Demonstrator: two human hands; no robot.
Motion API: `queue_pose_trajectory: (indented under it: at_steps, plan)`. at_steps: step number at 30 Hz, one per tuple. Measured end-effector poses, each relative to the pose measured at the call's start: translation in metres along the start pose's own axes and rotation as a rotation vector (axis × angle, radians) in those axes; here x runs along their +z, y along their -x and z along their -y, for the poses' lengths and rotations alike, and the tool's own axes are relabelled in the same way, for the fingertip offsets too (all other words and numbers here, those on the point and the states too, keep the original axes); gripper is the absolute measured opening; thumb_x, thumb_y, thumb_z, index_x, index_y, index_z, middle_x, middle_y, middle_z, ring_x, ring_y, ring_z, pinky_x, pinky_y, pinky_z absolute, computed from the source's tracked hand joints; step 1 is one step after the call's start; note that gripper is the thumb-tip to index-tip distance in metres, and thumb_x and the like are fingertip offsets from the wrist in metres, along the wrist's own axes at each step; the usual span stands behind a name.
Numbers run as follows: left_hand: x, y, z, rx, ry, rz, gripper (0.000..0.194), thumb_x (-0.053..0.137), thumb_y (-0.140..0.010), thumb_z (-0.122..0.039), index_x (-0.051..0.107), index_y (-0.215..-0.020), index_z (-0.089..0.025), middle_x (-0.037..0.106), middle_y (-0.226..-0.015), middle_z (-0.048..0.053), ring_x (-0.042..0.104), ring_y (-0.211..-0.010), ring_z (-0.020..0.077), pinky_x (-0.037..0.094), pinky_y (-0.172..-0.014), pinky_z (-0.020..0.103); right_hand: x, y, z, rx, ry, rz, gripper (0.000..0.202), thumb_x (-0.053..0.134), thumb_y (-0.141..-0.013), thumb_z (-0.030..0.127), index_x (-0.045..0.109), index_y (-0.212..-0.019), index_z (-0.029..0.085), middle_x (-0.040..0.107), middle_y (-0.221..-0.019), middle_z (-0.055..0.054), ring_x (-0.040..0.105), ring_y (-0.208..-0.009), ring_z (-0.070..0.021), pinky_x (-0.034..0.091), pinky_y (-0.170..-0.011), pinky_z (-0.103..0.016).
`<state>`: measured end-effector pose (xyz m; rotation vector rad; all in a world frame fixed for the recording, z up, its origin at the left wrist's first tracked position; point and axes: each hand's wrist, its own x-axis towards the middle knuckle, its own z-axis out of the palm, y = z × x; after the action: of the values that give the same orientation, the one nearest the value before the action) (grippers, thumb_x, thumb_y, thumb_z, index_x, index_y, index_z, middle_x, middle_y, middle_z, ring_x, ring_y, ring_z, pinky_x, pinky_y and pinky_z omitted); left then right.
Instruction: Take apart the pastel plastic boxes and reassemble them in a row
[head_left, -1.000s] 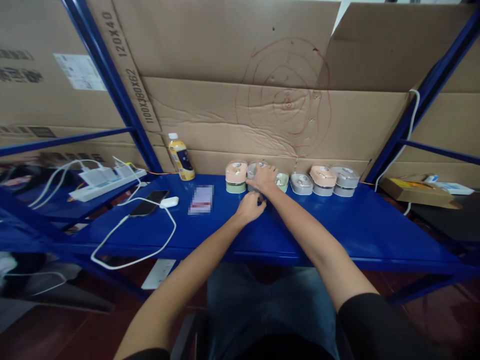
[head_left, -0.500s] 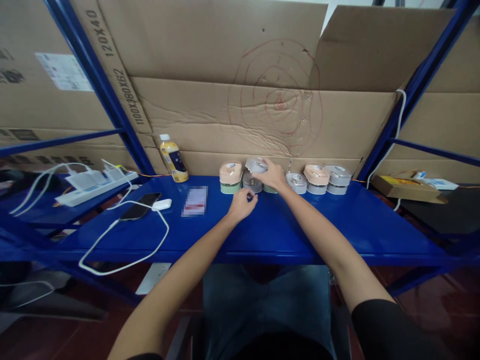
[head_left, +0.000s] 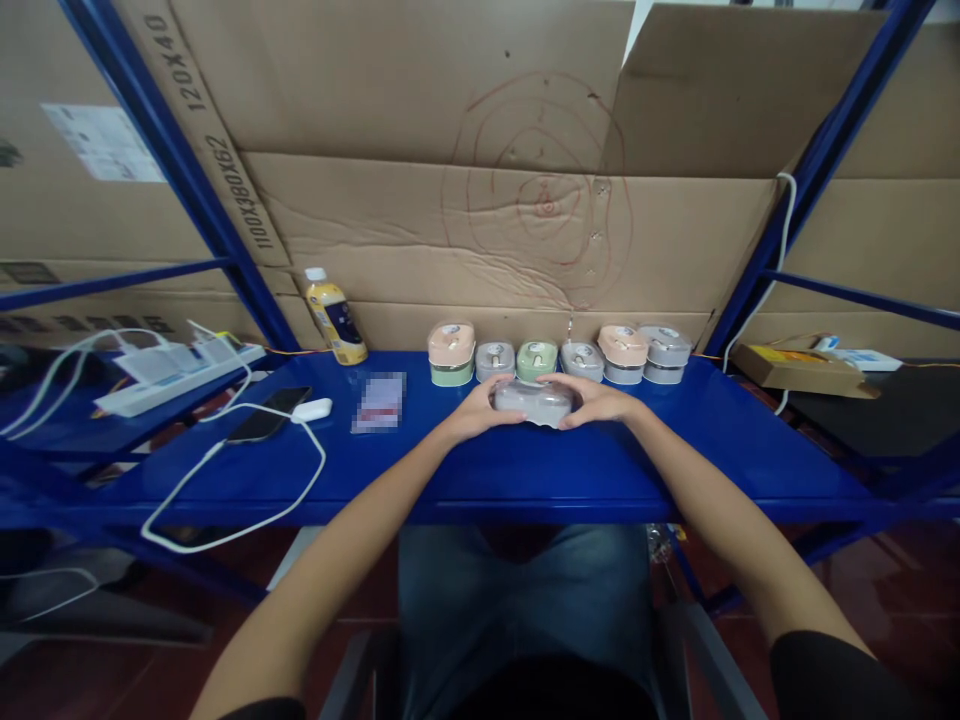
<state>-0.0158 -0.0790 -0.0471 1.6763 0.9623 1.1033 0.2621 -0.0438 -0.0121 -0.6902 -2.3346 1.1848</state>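
Note:
My left hand [head_left: 486, 410] and my right hand [head_left: 596, 402] grip a grey container with a clear cover [head_left: 532, 402] from its two sides, above the blue table. Behind it, along the cardboard, runs a row of small containers: a pink one on a green one [head_left: 451, 350] at the left, then single grey [head_left: 495, 358], green [head_left: 537, 358] and grey [head_left: 582, 360] ones. Farther right stand a pink one on a grey one [head_left: 623, 350] and a grey stack [head_left: 665, 352].
A yellow bottle [head_left: 337, 318], a blurred packet [head_left: 379, 402], a phone [head_left: 268, 414] and a looping white cable [head_left: 225, 548] are on the left. A white power strip [head_left: 180, 380] lies beyond the blue post. An open cardboard box [head_left: 802, 372] is at the right.
The grey container has come from above the row toward me and slightly right. My left hand has joined my right hand on it. The view has shifted slightly.

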Motion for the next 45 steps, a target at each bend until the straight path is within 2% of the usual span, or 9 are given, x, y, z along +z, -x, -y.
queue_pose_trajectory:
  at_steps: [10, 15, 19, 23, 26, 32, 34, 41, 45]
  plan:
    - [0.010, 0.005, -0.002, 0.219, -0.470, 0.053, 0.110, 0.096, -0.058, -0.045, 0.041, -0.150, -0.021, 0.056, -0.149, 0.017, 0.056, -0.136, 0.0387, 0.045, -0.114, 0.053, 0.045, -0.009, 0.026, -0.082, 0.624, -0.311, 0.085, 0.080, -0.076, 0.062, 0.056, -0.145, 0.019, 0.061, -0.141, -0.018, 0.060, -0.129, -0.0352, 0.049, -0.107, -0.052]
    - [0.007, 0.005, 0.000, 0.216, -0.503, 0.044, 0.114, 0.095, -0.062, -0.048, 0.035, -0.155, -0.021, 0.053, -0.151, 0.019, 0.053, -0.138, 0.0392, 0.042, -0.116, 0.055, 0.032, -0.005, 0.027, -0.074, 0.611, -0.396, 0.077, 0.076, -0.079, 0.061, 0.059, -0.141, 0.017, 0.070, -0.128, -0.016, 0.068, -0.112, -0.0315, 0.053, -0.098, -0.047]
    - [0.003, 0.007, -0.002, 0.257, -0.606, 0.100, 0.076, 0.085, -0.077, -0.048, 0.058, -0.143, -0.024, 0.057, -0.143, 0.014, 0.051, -0.139, 0.0355, 0.038, -0.120, 0.053, 0.007, 0.002, 0.019, -0.021, 0.429, -0.589, 0.061, 0.061, -0.091, 0.060, 0.062, -0.132, 0.015, 0.074, -0.100, -0.010, 0.069, -0.087, -0.0248, 0.056, -0.083, -0.041]
    - [0.004, 0.009, -0.004, 0.269, -0.653, 0.148, 0.043, 0.074, -0.088, -0.046, 0.073, -0.125, -0.026, 0.061, -0.134, 0.012, 0.045, -0.142, 0.0349, 0.036, -0.122, 0.052, -0.006, 0.005, 0.010, 0.027, 0.354, -0.643, 0.057, 0.055, -0.094, 0.060, 0.062, -0.131, 0.017, 0.074, -0.092, -0.007, 0.068, -0.080, -0.0226, 0.057, -0.080, -0.039]
    - [0.003, 0.006, -0.005, 0.272, -0.627, 0.067, 0.039, 0.068, -0.092, -0.045, 0.074, -0.124, -0.024, 0.059, -0.135, 0.012, 0.051, -0.136, 0.0322, 0.037, -0.121, 0.051, -0.005, 0.004, 0.008, 0.041, 0.334, -0.632, 0.055, 0.056, -0.093, 0.060, 0.063, -0.129, 0.019, 0.074, -0.090, -0.006, 0.069, -0.080, -0.0226, 0.058, -0.081, -0.040]
    - [-0.008, -0.004, -0.004, 0.203, -0.570, -0.329, 0.037, 0.058, -0.097, -0.045, 0.072, -0.121, -0.020, 0.061, -0.125, 0.012, 0.058, -0.125, 0.0276, 0.043, -0.116, 0.043, -0.003, 0.000, 0.007, 0.067, 0.193, -0.747, 0.052, 0.050, -0.096, 0.061, 0.063, -0.124, 0.019, 0.076, -0.101, -0.008, 0.073, -0.087, -0.0228, 0.058, -0.086, -0.040]
    - [-0.011, -0.004, -0.004, 0.184, -0.598, -0.353, 0.037, 0.060, -0.096, -0.047, 0.072, -0.119, -0.021, 0.060, -0.123, 0.011, 0.059, -0.123, 0.0281, 0.046, -0.113, 0.043, -0.005, 0.000, 0.006, 0.085, 0.168, -0.779, 0.052, 0.049, -0.097, 0.062, 0.063, -0.125, 0.020, 0.076, -0.102, -0.008, 0.074, -0.087, -0.0230, 0.059, -0.084, -0.039]
    - [0.002, 0.009, -0.011, 0.276, -0.665, -0.016, 0.043, 0.070, -0.089, -0.051, 0.070, -0.122, -0.024, 0.058, -0.129, 0.010, 0.059, -0.127, 0.0308, 0.045, -0.114, 0.046, -0.002, 0.000, 0.007, -0.025, 0.314, -0.671, 0.056, 0.062, -0.092, 0.056, 0.065, -0.133, 0.019, 0.073, -0.126, -0.013, 0.070, -0.111, -0.0270, 0.054, -0.100, -0.046]
    - [0.011, 0.009, -0.006, 0.253, -0.632, -0.007, 0.077, 0.083, -0.078, -0.054, 0.054, -0.140, -0.020, 0.059, -0.139, 0.015, 0.057, -0.132, 0.0357, 0.045, -0.113, 0.050, 0.008, -0.002, 0.014, -0.148, 0.457, -0.489, 0.061, 0.079, -0.080, 0.054, 0.070, -0.131, 0.021, 0.072, -0.127, -0.012, 0.068, -0.114, -0.0288, 0.052, -0.102, -0.047]
